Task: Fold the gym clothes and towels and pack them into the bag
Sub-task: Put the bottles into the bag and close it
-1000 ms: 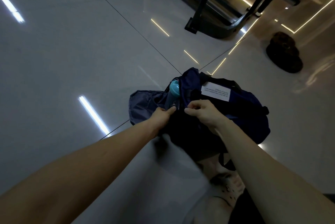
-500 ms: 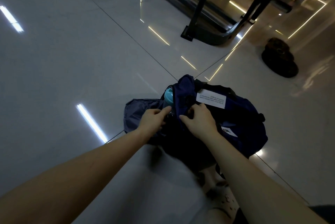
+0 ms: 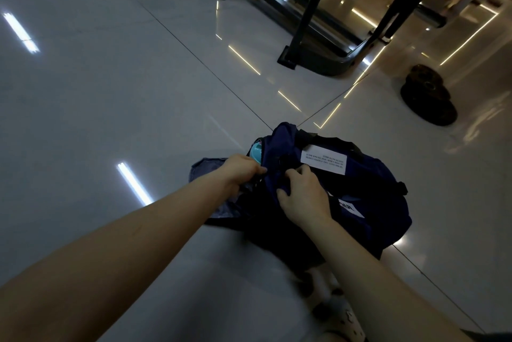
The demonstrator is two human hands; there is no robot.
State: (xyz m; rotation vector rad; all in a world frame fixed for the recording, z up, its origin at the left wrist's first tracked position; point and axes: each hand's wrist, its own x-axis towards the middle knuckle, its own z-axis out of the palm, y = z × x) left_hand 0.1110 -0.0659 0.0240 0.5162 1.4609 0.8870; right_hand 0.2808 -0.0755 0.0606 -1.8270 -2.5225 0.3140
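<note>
A dark navy bag [image 3: 368, 203] lies on the glossy tiled floor, with a white printed label [image 3: 323, 163] on its upper side. A teal bottle top [image 3: 256, 152] sticks out at the bag's left end. My left hand [image 3: 239, 172] grips the bag's fabric edge just below the bottle. My right hand [image 3: 303, 197] grips the navy cloth at the bag's opening, fingers curled into it. A grey-blue flap of cloth [image 3: 210, 172] spreads on the floor to the left, partly hidden by my left arm. What lies inside the bag is hidden.
Black gym machine frames [image 3: 318, 37] stand at the back. A stack of dark weight plates [image 3: 429, 98] lies on the floor at the right. A patterned slipper [image 3: 346, 322] is under my right arm. The tiles mirror the ceiling lights.
Both hands have pushed further onto the bag's opening and closed more tightly on the fabric. The view has tilted down and nearer to the bag.
</note>
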